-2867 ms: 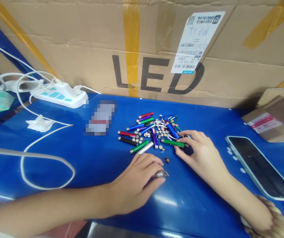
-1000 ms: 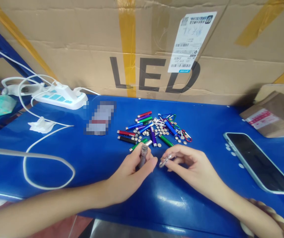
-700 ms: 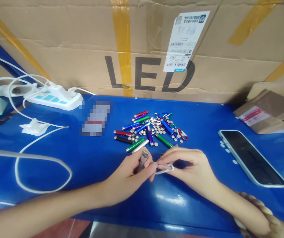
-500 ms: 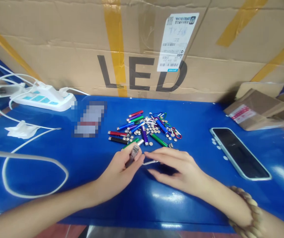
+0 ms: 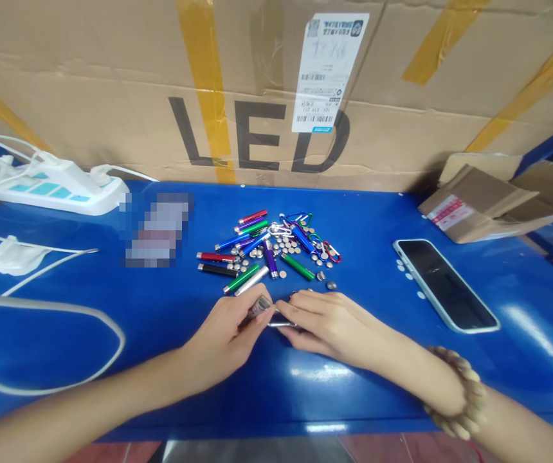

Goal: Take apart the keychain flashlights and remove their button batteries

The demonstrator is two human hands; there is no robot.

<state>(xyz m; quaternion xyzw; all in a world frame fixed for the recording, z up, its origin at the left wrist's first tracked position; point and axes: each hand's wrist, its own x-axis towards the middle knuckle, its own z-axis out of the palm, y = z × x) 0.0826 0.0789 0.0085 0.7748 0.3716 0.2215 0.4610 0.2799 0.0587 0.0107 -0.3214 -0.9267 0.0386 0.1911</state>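
My left hand (image 5: 231, 331) is closed around a small silver-grey cylinder (image 5: 260, 307), its end showing between thumb and forefinger. Right beside it, my right hand (image 5: 327, 321) pinches a thin silver metal clip (image 5: 281, 324) that reaches toward the left fingertips. Just beyond the hands lies a loose pile of coloured tubes, among them a green tube (image 5: 241, 279), a silver tube (image 5: 252, 281) and a black tube (image 5: 217, 269). Button cells (image 5: 289, 245) and coloured carabiners (image 5: 333, 251) are scattered through the pile.
A phone (image 5: 445, 285) lies at the right, near an open cardboard box (image 5: 483, 199). At the left are a white power strip (image 5: 54, 186), looping cables and a crumpled tissue (image 5: 10, 256). A large carton (image 5: 136, 77) stands along the back of the blue table (image 5: 184, 411).
The fingers of my right hand have closed in on the clip. The view has shifted, so the table items appear farther left. The silver tube beyond my left hand shows more fully.
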